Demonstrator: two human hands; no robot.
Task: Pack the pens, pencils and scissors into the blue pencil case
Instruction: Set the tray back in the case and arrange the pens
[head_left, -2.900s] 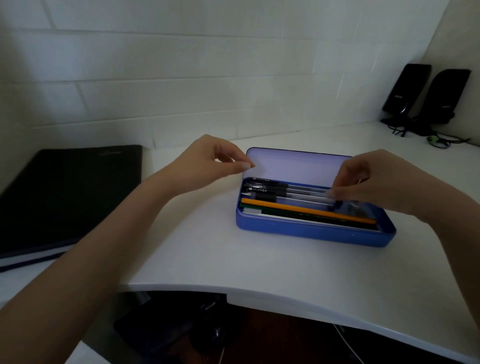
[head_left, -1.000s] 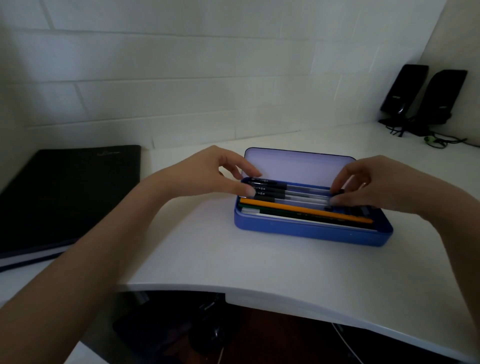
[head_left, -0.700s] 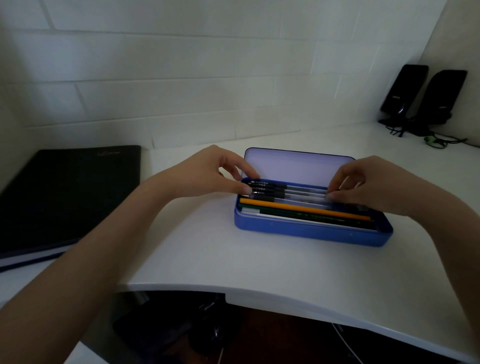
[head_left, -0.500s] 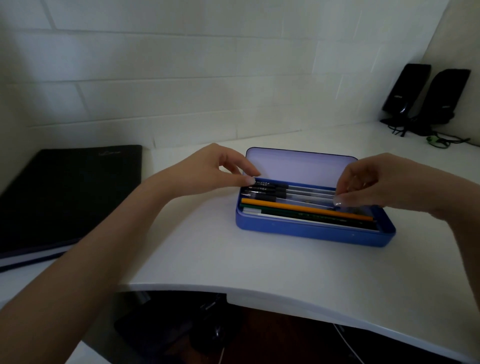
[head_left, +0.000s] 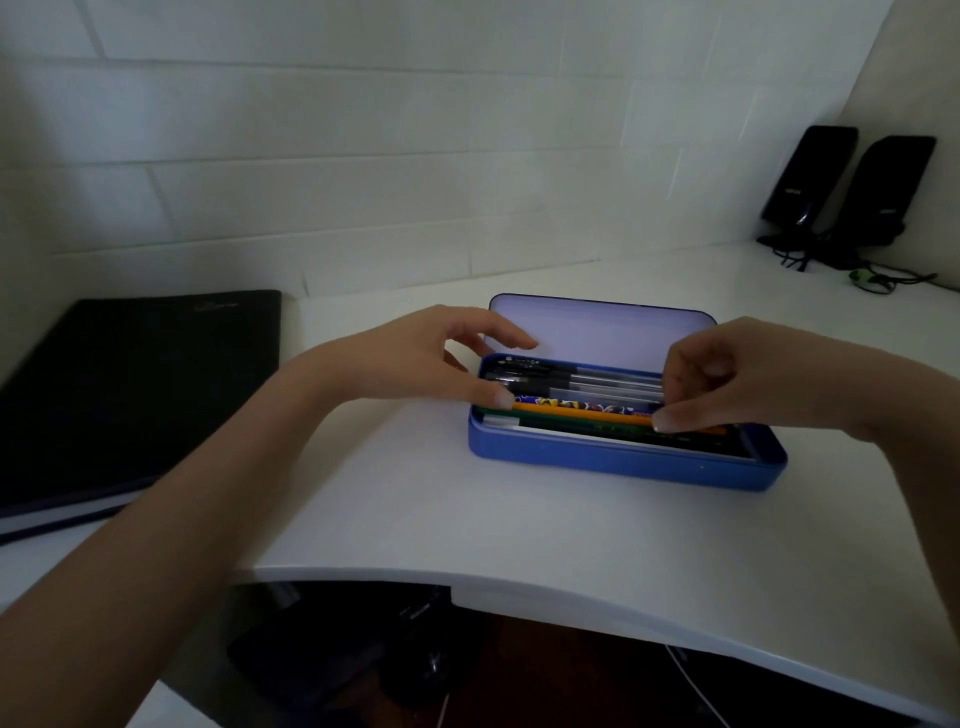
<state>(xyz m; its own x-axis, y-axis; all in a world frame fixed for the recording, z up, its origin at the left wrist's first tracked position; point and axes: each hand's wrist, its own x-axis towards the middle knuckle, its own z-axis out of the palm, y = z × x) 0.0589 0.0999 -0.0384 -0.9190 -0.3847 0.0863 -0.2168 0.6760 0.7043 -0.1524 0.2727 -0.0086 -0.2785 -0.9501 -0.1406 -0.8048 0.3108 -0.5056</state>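
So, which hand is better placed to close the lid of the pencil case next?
Probably the left hand: its index finger already reaches beside the raised lid at its left corner. The right hand sits lower, fingertips down on the pencils.

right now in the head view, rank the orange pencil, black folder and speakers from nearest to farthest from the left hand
1. orange pencil: in the blue pencil case, its end right at the left hand's thumb tip.
2. black folder: flat on the desk, off to that hand's left.
3. speakers: far right back corner by the wall.
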